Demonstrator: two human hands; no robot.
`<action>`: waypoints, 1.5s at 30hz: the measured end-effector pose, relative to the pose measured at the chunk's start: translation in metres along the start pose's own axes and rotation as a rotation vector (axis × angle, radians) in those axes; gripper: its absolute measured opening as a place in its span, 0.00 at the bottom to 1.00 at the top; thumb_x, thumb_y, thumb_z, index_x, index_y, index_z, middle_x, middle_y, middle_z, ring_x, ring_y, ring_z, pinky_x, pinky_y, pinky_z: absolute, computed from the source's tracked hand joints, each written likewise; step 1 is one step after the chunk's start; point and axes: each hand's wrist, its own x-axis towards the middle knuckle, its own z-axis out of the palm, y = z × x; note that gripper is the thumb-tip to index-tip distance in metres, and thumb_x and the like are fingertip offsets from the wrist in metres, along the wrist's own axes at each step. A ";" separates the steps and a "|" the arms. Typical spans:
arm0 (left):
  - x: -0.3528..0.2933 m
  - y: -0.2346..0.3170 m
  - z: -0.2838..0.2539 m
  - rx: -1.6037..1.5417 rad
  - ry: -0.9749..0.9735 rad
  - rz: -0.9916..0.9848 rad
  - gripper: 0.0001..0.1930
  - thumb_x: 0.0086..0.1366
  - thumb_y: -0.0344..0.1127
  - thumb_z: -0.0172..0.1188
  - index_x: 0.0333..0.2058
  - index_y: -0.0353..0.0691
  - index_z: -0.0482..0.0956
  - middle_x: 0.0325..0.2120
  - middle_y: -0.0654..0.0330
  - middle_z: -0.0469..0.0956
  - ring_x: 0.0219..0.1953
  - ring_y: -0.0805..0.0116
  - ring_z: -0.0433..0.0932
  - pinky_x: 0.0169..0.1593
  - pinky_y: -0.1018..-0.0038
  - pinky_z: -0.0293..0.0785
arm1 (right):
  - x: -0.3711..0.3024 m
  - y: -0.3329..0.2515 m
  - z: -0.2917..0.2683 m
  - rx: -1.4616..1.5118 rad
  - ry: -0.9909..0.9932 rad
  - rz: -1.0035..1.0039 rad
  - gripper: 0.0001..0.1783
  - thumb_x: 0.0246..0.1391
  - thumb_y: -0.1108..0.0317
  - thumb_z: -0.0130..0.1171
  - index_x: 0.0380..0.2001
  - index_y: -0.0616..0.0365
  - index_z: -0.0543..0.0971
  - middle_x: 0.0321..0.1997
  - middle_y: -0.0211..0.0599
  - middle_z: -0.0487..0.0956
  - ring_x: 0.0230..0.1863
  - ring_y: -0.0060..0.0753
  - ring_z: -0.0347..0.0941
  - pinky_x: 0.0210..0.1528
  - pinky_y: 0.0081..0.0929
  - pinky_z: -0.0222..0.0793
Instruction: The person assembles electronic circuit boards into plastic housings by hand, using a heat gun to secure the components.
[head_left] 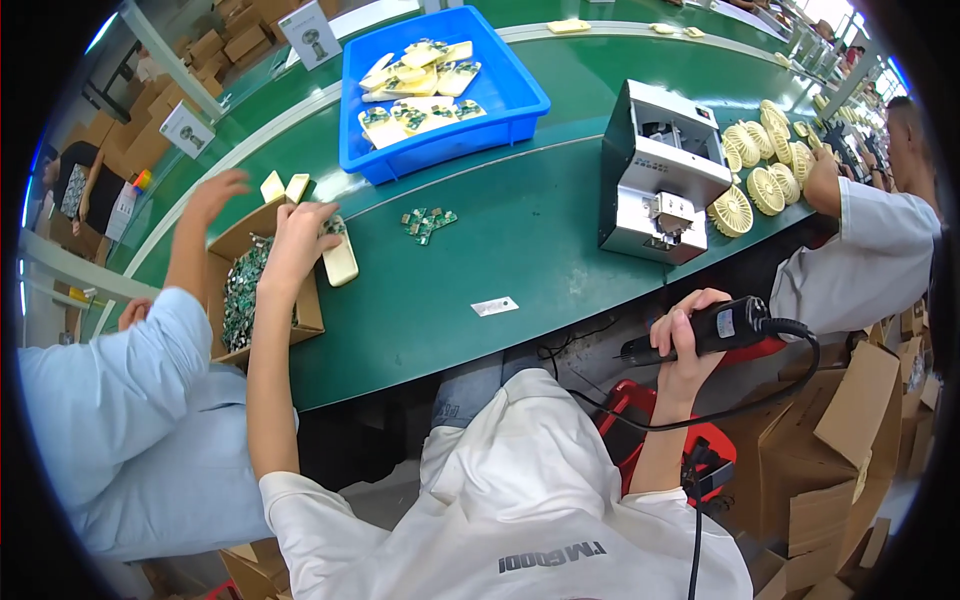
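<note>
My left hand (pixel 300 238) is closed at the upper end of a cream plastic casing (pixel 341 262), which has a small green circuit board at that end. Its fingertips partly hide the board. Off the table's front edge, my right hand (pixel 684 338) grips a black electric screwdriver (pixel 722 326), its bit pointing left and its cable trailing from the back. A small cluster of green circuit boards (pixel 430 225) lies on the green table right of the casing. Beside my left forearm stands a cardboard box (pixel 308 308) full of green boards.
A blue bin (pixel 515 122) holds several cream casings with boards. Right of it stands a metal-fronted machine (pixel 655 175), beside round cream grilles (pixel 768 190). A white label (pixel 495 306) lies near the front edge. Co-workers' arms flank me; one blurred hand (pixel 215 192) is beside my left hand.
</note>
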 end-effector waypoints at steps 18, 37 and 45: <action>-0.009 0.204 0.015 -0.897 0.054 -0.013 0.17 0.56 0.27 0.66 0.44 0.33 0.75 0.40 0.52 0.79 0.42 0.58 0.81 0.47 0.70 0.77 | 0.034 -0.034 0.001 0.046 -0.024 -0.206 0.13 0.54 0.77 0.54 0.40 0.56 0.63 0.27 0.32 0.64 0.13 0.18 0.57 0.18 0.21 0.59; 0.004 0.235 0.065 -0.835 0.079 0.021 0.16 0.49 0.28 0.70 0.39 0.33 0.81 0.38 0.58 0.77 0.38 0.61 0.78 0.42 0.70 0.74 | 0.145 -0.050 0.046 -0.020 -0.132 -0.381 0.09 0.54 0.77 0.57 0.38 0.60 0.69 0.20 0.32 0.67 0.13 0.20 0.61 0.19 0.23 0.61; 0.004 0.235 0.066 -0.825 0.118 0.023 0.16 0.49 0.30 0.70 0.39 0.35 0.82 0.38 0.60 0.77 0.37 0.62 0.77 0.37 0.70 0.74 | 0.158 -0.028 0.045 -0.085 -0.176 -0.388 0.08 0.54 0.76 0.58 0.36 0.60 0.70 0.18 0.31 0.66 0.13 0.20 0.62 0.19 0.23 0.61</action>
